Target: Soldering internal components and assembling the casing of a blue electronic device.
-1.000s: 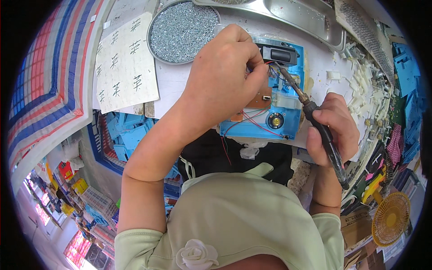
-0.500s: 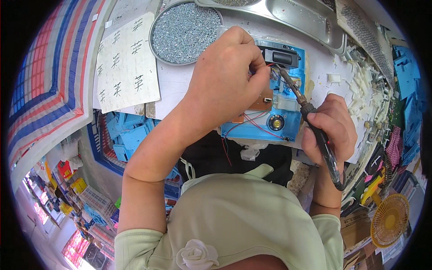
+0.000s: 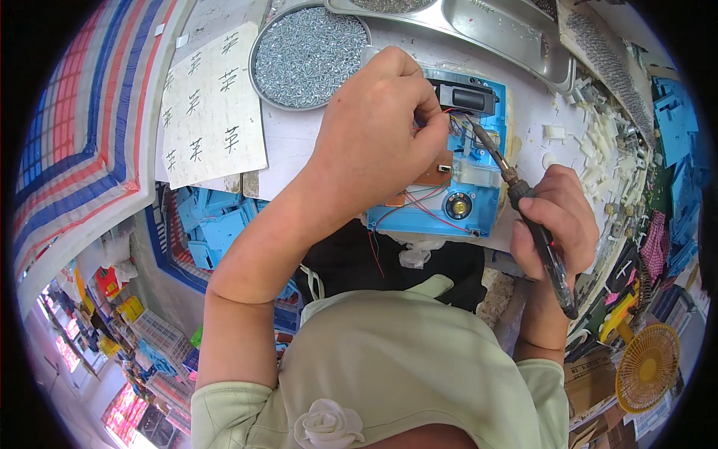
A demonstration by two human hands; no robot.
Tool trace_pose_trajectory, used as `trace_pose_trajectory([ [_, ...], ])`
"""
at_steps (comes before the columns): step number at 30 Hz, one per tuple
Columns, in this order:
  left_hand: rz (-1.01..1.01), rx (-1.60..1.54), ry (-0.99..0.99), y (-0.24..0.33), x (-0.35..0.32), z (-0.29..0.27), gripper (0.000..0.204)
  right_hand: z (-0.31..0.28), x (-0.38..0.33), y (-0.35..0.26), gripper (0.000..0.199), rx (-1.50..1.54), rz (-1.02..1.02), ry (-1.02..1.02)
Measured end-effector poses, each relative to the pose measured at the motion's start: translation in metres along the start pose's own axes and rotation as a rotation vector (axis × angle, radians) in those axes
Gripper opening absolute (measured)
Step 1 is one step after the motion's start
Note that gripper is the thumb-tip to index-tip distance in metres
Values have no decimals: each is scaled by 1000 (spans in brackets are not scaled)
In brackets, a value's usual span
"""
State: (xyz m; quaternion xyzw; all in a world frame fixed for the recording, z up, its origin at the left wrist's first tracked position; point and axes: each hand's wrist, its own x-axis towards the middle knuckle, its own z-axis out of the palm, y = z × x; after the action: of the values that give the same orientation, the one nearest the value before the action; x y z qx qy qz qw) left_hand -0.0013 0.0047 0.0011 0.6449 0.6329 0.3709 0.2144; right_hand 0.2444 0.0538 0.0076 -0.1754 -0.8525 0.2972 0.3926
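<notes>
My right hand [image 3: 561, 221] is closed round the black handle of a soldering iron [image 3: 537, 243], whose metal tip points up and left toward thin wires. Those wires [image 3: 455, 123] run beside a black block [image 3: 467, 97] in a blue plastic housing [image 3: 482, 206]. Over the housing's left part, my left hand [image 3: 389, 123] pinches with thumb and forefinger; what lies between them is hidden, though a red wire comes out near the fingertips. Partly under that hand is a brown circuit board [image 3: 435, 173]. A small round speaker [image 3: 458, 205] sits in the near right part of the housing.
A round tray of small screws [image 3: 310, 56] stands beyond my left hand, next to a handwritten sheet [image 3: 213, 105]. Steel trays [image 3: 508, 37] lie at the back. White plastic parts [image 3: 598, 150] are piled on the right; a yellow fan [image 3: 647, 368] stands nearer.
The soldering iron's tip has drawn slightly away, down and right, from the wires, with my right hand shifting a little right. My left hand keeps nearly the same place.
</notes>
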Motion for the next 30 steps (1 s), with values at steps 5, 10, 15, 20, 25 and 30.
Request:
trace_pose_trajectory([
  [5,-30,-8,-1,2,0,0,13,-3,-1,5,22,60,-17,36],
  [10,-41,8,7,4,1,2,13,-8,1,10,23,125,13,31],
  [15,-43,53,3,3,3,3,14,-12,6,15,28,140,51,-13],
  [20,-49,36,19,4,5,4,13,-10,10,16,28,112,82,-48],
  [25,-51,48,10,4,6,3,13,-9,14,16,28,100,82,-60],
  [30,-35,83,1,3,5,3,14,-8,15,17,28,94,87,-72],
])
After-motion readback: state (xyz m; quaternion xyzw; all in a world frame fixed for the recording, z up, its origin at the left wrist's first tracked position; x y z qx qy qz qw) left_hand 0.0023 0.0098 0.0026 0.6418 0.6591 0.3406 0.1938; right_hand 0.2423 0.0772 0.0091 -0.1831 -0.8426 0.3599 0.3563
